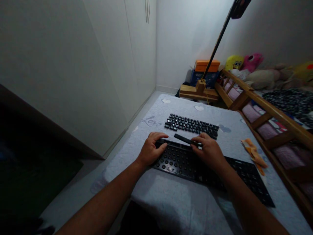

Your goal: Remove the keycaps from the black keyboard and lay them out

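Observation:
A black keyboard base [176, 163], bare of keycaps and showing rows of round rubber domes, lies across the cloth-covered surface before me. My left hand [153, 148] grips its far left corner, with the thumb on top and the fingers over the back edge. In my right hand [207, 148] a long, narrow black strip [183, 138] is pinched between thumb and fingers. The strip sits just above the base's back edge; whether it touches is unclear. Beyond the hands, loose black keycaps [190, 125] stand in keyboard-like rows. A flat black panel with openings [251, 176] lies to the right, partly behind my right forearm.
An orange cloth [255, 153] lies at the right, a light-tipped tool beside it. A wooden bed rail [269, 114] borders that side. A white cabinet [110, 65] stands to the left. At the back, a wooden stand [199, 89] holds a slanted black pole.

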`<state>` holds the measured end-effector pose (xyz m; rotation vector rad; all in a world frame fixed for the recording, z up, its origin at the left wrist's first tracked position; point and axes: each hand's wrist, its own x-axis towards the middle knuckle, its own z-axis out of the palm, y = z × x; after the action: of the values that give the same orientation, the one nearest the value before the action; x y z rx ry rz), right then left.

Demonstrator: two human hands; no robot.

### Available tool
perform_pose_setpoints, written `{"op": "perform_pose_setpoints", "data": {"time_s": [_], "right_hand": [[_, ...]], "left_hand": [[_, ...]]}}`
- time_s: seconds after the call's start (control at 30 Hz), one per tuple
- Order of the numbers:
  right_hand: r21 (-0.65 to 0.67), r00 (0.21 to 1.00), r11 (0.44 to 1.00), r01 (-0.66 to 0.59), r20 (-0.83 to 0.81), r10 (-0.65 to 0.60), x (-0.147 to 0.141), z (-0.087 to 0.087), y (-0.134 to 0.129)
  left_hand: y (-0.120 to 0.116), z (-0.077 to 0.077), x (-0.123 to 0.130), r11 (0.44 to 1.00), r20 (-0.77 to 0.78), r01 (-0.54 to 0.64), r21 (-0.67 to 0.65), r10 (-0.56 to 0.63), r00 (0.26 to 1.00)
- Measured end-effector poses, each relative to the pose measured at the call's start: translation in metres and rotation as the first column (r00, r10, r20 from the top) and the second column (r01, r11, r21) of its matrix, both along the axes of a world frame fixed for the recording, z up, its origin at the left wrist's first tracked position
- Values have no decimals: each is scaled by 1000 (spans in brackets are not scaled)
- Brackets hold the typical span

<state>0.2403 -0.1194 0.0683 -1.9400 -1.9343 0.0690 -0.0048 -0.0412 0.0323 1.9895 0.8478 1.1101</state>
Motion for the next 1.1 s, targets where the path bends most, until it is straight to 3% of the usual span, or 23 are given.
{"op": "perform_pose_setpoints", "data": {"time_s": [0.13, 0.33, 0.73, 1.1], "right_hand": [[-50, 989, 992, 112, 102, -106, 19, -10, 30], [-143, 965, 969, 201, 199, -170, 33, -22, 54], [-199, 963, 960, 198, 224, -152, 34, -36, 64], [-212, 959, 953, 219, 225, -170, 37, -38, 66]], "left_hand": [[4, -2, -1, 996, -5, -76, 38, 77, 997], [5, -4, -1, 996, -17, -78, 54, 79, 997], [3, 0, 0, 999, -16, -37, 22, 37, 999], [2, 1, 0, 1000, -39, 22, 15, -21, 999]]}}
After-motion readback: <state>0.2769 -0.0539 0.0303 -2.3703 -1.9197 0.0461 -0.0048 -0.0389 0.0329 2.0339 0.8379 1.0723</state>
